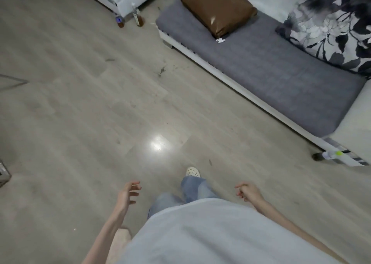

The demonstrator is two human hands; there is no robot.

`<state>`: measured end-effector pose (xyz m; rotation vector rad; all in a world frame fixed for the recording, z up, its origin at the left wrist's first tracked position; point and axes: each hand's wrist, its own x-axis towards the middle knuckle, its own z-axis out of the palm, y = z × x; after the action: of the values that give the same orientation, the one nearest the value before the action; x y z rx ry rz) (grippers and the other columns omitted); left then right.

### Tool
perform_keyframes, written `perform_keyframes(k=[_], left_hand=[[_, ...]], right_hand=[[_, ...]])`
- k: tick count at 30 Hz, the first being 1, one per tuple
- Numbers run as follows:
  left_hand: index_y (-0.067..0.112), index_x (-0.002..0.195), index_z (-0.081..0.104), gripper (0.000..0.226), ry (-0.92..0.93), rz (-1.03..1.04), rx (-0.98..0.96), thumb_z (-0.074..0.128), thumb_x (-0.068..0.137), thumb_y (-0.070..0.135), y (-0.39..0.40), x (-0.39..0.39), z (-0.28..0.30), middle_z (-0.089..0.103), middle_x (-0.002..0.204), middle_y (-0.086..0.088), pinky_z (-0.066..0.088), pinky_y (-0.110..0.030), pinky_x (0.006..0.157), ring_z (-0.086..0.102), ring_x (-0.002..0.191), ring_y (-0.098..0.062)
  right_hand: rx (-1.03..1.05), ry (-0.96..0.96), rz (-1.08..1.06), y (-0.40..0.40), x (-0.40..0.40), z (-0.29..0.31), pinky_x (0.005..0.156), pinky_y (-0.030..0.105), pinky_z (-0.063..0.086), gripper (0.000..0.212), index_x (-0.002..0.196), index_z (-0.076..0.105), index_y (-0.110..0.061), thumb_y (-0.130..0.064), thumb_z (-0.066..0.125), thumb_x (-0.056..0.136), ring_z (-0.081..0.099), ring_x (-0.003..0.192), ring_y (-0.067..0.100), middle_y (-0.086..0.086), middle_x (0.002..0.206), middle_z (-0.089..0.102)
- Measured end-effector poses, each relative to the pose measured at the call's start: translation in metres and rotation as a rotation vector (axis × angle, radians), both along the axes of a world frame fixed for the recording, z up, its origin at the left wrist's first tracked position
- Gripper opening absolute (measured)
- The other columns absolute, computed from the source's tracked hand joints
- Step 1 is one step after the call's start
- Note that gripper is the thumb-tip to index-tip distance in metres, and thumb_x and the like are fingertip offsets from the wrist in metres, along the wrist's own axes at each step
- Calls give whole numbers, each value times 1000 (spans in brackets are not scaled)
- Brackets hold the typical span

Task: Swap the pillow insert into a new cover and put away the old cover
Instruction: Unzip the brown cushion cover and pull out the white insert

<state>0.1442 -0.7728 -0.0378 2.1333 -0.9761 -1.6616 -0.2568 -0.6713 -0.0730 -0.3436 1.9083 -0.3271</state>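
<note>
A shiny brown pillow (pixel 217 7) lies on the grey sofa seat (pixel 281 77) at the upper middle. A black-and-white floral cushion (pixel 331 24) leans at the sofa's right end. I stand on the wooden floor, well short of the sofa. My left hand (pixel 128 193) hangs low beside my leg with relaxed, spread fingers and holds nothing. My right hand (pixel 247 190) hangs on the other side, fingers loosely curled, also holding nothing. No loose cover is in view.
A small white crumpled scrap (pixel 220 40) lies on the seat by the brown pillow. Two bottles (pixel 129 18) stand on the floor near a white furniture corner. Another bottle (pixel 331 154) lies under the sofa's right end. Open floor (pixel 100 103) stretches to the left.
</note>
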Motion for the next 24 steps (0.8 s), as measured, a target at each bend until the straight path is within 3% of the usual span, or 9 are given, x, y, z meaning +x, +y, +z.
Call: perform_keyframes(k=[3,9,14,20,24], left_hand=[[8,116,57,31,-6,25,75,30,103,16,-38,-2,-7,59,106,-12,38,-31,71,50,89,-25],[10,109,62,28,20,109,172,37,100,21,-128,9,-27,64,98,-8,39,-32,71,53,83,-22],[10,108,60,27,3,81,218,35,101,18,-251,27,-41,62,99,-9,38,-29,68,51,81,-22],[11,102,59,25,-14,-92,178,34,101,15,-436,31,-29,61,91,-6,35,-28,63,50,72,-18],[11,105,56,27,-19,-240,114,30,102,13,-567,8,-22,60,92,-7,34,-27,62,49,70,-17]], right_hand=[[-102,24,89,-97,-2,20,45,21,32,30,93,63,-6,8,37,84,49,55,16,9,64,59],[-222,64,148,-269,-2,32,44,19,31,33,90,62,-9,10,36,84,48,54,14,7,63,58],[-200,89,107,-381,5,19,43,15,31,31,92,60,-6,11,35,84,48,54,15,8,63,57],[-73,95,-78,-447,25,9,51,25,34,26,88,64,-4,9,41,87,47,53,17,10,60,55],[16,79,-243,-461,35,3,41,15,36,27,90,65,-2,11,42,85,51,47,14,10,59,58]])
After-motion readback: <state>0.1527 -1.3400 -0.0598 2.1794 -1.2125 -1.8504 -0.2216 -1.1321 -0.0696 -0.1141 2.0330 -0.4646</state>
